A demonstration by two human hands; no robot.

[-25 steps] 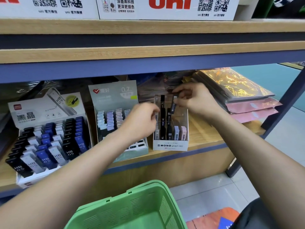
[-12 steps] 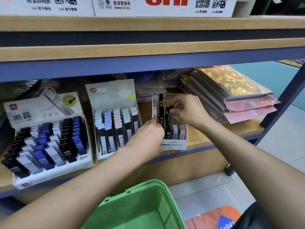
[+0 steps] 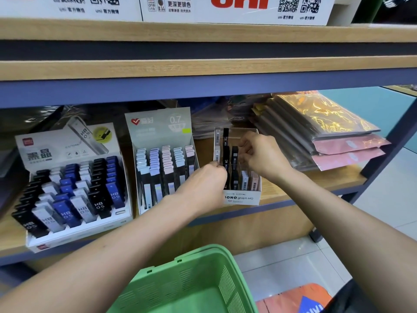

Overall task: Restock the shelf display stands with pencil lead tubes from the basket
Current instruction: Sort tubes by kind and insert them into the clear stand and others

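Both arms reach forward; left grip [image 3: 208, 179] and right grip [image 3: 262, 154] seemingly pinched.

We read "uni" on the top box [image 3: 237, 7], "HB 05" on the left stand's tubes [image 3: 67, 195], "0.7" on the middle stand [image 3: 158, 125], and "graph MG" on the clear stand [image 3: 243, 198].

The left hand [image 3: 204, 186] covers the near left corner of the MONO display stand [image 3: 242, 198] and hides its own fingertips. The green basket [image 3: 191, 283] is cut off by the bottom edge. Print on the lead tubes [image 3: 234, 159] is too small to read.
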